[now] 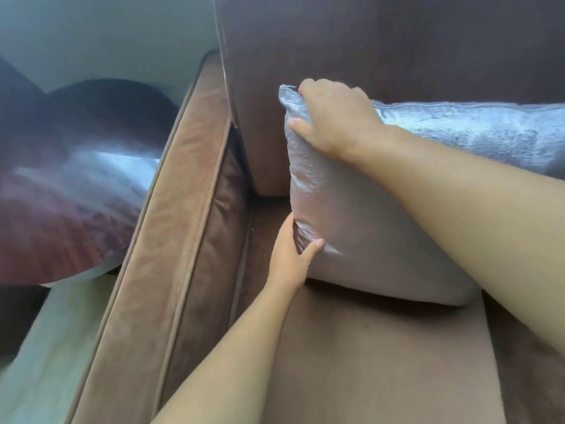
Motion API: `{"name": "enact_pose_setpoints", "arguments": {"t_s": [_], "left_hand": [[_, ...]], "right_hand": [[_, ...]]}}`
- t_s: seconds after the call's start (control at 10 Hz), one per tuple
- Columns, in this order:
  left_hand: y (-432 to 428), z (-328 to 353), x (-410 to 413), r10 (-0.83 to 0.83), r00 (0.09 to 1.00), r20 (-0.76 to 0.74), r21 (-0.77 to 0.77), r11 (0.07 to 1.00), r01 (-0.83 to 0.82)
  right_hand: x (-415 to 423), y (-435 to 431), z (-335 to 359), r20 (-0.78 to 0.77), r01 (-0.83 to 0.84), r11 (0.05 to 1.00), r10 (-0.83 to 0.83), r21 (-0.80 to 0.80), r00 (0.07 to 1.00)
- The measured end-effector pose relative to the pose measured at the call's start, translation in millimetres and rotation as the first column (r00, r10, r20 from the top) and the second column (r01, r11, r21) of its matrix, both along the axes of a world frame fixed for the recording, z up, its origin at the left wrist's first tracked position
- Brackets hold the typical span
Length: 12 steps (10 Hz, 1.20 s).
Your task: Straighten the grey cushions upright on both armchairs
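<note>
Cushion [382,215] standing on the seat [382,362] of the armchair [189,240], leaning back against the backrest [382,47], toward the right side of the seat. Right hand [333,117] gripping the cushion's upper left corner, forearm crossing in front of the cushion. Left hand [290,255] holding the cushion's lower left edge, just above the seat. Armrest [171,209] running along the left of the seat. Round table [70,179] sitting to the left of the armrest, apart from the chair, over the floor [46,347].
</note>
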<state>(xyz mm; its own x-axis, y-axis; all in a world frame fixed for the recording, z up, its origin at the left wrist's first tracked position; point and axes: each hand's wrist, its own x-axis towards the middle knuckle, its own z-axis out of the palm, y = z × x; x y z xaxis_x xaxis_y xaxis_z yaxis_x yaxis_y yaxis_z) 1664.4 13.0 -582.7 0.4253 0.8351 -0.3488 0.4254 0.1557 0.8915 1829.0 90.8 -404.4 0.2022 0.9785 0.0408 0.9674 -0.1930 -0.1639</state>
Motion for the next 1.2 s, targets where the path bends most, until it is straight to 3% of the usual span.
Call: {"name": "enact_pose_setpoints", "arguments": {"t_s": [0.1,0.2,0.3,0.4,0.5,0.6,0.7,1.0,1.1,1.2], "left_hand": [[1.7,-29.1,-11.9,-0.05,0.999,0.011,-0.066,0.997,0.05],[-8.1,-48.0,-27.1,-0.097,0.994,-0.048,-0.132,0.987,0.09],[-16.2,-63.6,-33.4,-0.148,0.976,-0.158,-0.051,0.989,0.142],[-10.0,-64.7,-25.1,-0.097,0.965,-0.245,0.015,0.994,0.104],[-14.7,-58.8,-19.9,-0.106,0.965,-0.238,-0.034,0.994,0.101],[-33.4,-57.0,-27.6,-0.106,0.963,-0.246,-0.093,0.992,0.085],[-36.4,-55.2,-30.1,-0.062,0.97,-0.236,-0.085,0.995,0.043],[-21.1,-64.0,-49.3,-0.136,0.833,-0.537,0.1,0.97,0.222],[-21.4,-51.8,-52.7,-0.053,0.891,-0.451,0.082,0.992,0.101],[-23.0,-17.7,-52.8,-0.124,0.905,-0.406,0.048,0.986,0.157]], "right_hand": [[4.0,-1.5,-14.0,0.06,0.03,0.996,-0.036,0.084,0.998],[10.3,-7.8,-18.0,-0.002,0.057,0.978,-0.057,0.203,0.998],[20.7,-18.9,-15.6,-0.033,0.1,0.948,-0.094,0.303,0.995],[31.1,-28.7,-8.5,-0.128,0.153,0.908,-0.111,0.391,0.986],[40.5,-32.1,1.6,-0.279,0.251,0.858,-0.133,0.448,0.951],[48.5,-32.2,10.3,-0.321,0.291,0.84,-0.149,0.458,0.935],[48.0,-33.7,8.9,-0.277,0.231,0.894,-0.127,0.383,0.952],[43.1,-42.5,3.5,-0.272,0.219,0.901,-0.119,0.375,0.955],[38.2,-52.0,5.0,-0.25,0.173,0.923,-0.088,0.343,0.964],[28.0,-81.0,8.3,-0.274,0.151,0.965,-0.09,0.214,0.958]]}}
